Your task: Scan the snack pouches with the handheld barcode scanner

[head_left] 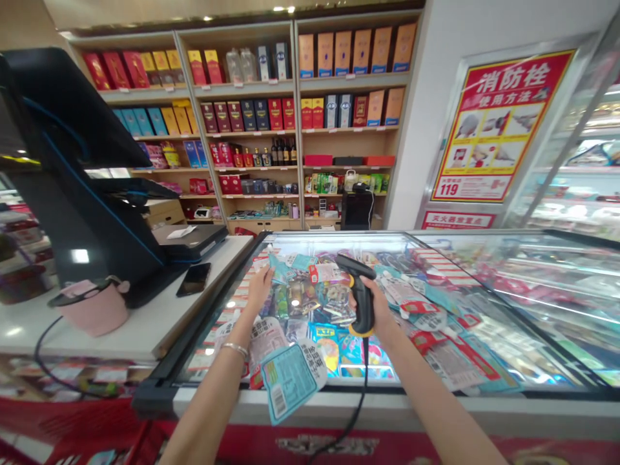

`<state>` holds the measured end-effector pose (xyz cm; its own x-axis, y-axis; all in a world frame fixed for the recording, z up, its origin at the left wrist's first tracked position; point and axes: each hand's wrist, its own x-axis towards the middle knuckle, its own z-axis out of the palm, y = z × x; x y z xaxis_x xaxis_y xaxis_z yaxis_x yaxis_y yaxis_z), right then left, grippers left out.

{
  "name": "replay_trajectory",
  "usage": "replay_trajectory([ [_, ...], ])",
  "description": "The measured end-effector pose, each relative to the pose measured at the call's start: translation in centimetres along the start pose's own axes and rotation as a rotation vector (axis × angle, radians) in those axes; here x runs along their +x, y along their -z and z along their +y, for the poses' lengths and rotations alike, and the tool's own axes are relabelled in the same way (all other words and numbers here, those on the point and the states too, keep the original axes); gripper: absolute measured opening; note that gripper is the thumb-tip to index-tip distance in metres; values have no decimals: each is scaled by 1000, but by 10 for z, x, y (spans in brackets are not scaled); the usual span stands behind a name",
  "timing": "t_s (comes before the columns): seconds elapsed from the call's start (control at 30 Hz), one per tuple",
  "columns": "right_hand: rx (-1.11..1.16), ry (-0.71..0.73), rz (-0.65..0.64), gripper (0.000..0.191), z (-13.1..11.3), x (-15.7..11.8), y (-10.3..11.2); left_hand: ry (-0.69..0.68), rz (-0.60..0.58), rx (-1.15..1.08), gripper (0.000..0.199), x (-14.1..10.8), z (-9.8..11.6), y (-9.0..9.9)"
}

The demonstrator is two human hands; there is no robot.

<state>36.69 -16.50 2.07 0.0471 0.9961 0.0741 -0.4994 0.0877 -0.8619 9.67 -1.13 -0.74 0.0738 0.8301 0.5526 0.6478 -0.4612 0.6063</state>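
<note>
Since my head cam was pointed down over the chest freezer (426, 407), both my hands showed up fine. My right hand (374, 312) was wrapped shut around the grip of a black-and-yellow corded barcode scanner (362, 298), with the nose tipped away from me and its cord (361, 394) hanging down over the freezer's front edge. It looked like stiff, solid plastic, and that grip is the obvious place to hold it. My left hand (260, 289) sat open, fingers spread against a heap of foil snack packets (310, 303), though I can't tell if it was pinching anything. A teal-and-white packet (290, 381) with a barcode lay across the rim by my left forearm. Those looked light, soft and kinda slippery, so I'd pinch one by its flat sealed edge, not the puffy middle. Over on the counter were a phone (194, 279) and a pink cup (92, 309), with shelves of boxed liquor (295, 129) behind.
</note>
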Motion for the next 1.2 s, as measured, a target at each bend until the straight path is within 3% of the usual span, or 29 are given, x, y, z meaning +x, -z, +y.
replay_trajectory([
  [0.1, 14, 58, 61, 35, -30, -28, 30, -60, -141, -60, 29, 7, 29, 0],
  [0.23, 53, 131, 228, 36, -58, -68, 84, -162, -308, -194, 34, 9, 97, -19],
  [0.4, 141, 232, 384, 37, -68, -106, 143, -157, -461, -622, 41, -8, 191, -78],
  [0.53, 220, 267, 500, 32, -68, -120, 174, 5, -561, -878, 40, -28, 233, -132],
  [0.63, 277, 319, 558, 27, -65, -123, 191, 79, -512, -792, 34, -43, 239, -161],
  [0.77, 328, 320, 573, 25, -60, -122, 207, -67, -486, -474, 38, -57, 233, -176],
  [0.9, 327, 283, 578, 25, -58, -121, 212, -138, -519, -281, 25, -59, 235, -176],
  [1.07, 251, 261, 561, 26, -58, -122, 207, -196, -564, -168, 36, -61, 241, -169],
  [1.2, 231, 276, 609, 23, -62, -123, 198, -255, -692, -185, 45, -57, 236, -160],
])
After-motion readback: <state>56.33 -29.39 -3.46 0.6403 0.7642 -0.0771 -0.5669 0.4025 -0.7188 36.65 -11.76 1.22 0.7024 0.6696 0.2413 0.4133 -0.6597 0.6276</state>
